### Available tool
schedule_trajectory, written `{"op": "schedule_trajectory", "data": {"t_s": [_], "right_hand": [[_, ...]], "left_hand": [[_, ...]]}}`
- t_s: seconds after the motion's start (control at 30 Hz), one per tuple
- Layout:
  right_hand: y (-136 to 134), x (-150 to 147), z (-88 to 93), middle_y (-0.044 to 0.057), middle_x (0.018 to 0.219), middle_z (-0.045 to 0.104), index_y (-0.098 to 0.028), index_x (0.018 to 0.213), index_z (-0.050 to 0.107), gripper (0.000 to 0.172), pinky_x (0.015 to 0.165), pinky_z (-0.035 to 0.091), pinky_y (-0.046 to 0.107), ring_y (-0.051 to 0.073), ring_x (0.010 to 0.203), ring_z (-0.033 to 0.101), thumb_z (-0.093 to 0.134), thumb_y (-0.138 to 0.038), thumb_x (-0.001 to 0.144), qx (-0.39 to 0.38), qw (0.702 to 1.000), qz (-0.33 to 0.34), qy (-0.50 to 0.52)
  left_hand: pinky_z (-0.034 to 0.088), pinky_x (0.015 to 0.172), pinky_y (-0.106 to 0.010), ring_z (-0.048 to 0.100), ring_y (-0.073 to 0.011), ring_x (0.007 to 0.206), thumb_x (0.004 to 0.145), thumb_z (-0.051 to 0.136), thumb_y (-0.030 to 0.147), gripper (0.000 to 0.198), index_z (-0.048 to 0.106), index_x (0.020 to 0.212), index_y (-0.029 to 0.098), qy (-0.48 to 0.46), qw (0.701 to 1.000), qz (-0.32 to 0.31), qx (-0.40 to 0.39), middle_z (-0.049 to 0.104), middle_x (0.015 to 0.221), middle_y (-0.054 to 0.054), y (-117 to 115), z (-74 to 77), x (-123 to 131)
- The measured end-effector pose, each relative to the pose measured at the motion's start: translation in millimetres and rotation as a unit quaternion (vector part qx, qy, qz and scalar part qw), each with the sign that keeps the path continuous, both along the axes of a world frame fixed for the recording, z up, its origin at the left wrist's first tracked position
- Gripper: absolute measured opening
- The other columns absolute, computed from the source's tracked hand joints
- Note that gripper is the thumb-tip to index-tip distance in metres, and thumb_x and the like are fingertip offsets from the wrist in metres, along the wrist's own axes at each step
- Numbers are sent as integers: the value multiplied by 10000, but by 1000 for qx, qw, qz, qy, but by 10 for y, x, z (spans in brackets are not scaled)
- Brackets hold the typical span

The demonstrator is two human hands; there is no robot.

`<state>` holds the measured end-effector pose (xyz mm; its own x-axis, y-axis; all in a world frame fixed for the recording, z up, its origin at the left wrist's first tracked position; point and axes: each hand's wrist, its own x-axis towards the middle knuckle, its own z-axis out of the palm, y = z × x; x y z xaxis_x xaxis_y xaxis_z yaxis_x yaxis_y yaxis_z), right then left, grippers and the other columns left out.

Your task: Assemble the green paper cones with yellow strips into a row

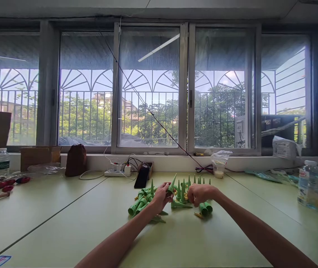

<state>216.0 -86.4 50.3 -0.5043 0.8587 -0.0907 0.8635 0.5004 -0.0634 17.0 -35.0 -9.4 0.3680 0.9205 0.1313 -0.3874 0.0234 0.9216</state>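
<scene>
My left hand (pixel 162 196) is closed around a green cone (pixel 172 182), whose narrow tip points up. To its right, my right hand (pixel 198 193) has its fingers curled together among the green pieces; whatever they grip is hidden. Several green cones (pixel 182 192) stand upright between and behind the hands. One more cone (pixel 181 205) lies on its side in front of them. A heap of green cones (pixel 139 204) lies left of my left hand. Below my right hand are green hollow pieces (pixel 205 209) with open ends facing me, beside a small yellow piece (pixel 198 215).
Behind the pile, a black phone (pixel 142 178) leans near a power strip (pixel 118 172). A plastic cup with a bag (pixel 219 168) stands at the back. Bottles stand at the left (pixel 1 162) and right (pixel 309 184). Red items (pixel 5 184) lie on the left of the table (pixel 63 227).
</scene>
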Motion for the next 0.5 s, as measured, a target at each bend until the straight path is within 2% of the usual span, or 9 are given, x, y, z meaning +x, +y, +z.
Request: {"op": "schedule_trajectory", "data": {"t_s": [0.13,0.23,0.5], "right_hand": [[-61,-98,-106,-47,554,548,-159,618,680,110,477,317,193,109,551,511,686,-65,561,-28,998,-24,-55],[-79,-141,-147,-32,593,584,-153,650,687,150,476,332,202,124,565,534,710,-58,536,-41,995,-29,-87],[-109,-113,-198,12,684,654,-156,696,689,216,465,341,202,156,610,589,663,-25,526,-24,995,-33,-87]], "left_hand": [[325,420,-193,484,-88,419,865,523,278,147,468,967,186,-11,1000,1,2,611,683,-16,3,3,3],[313,412,-196,478,-91,415,871,506,262,123,464,958,186,-18,1000,0,1,609,668,-17,-3,10,3],[318,421,-201,478,-93,429,852,543,286,169,468,964,183,-19,1000,-5,3,611,671,-17,-22,16,-12]]}}
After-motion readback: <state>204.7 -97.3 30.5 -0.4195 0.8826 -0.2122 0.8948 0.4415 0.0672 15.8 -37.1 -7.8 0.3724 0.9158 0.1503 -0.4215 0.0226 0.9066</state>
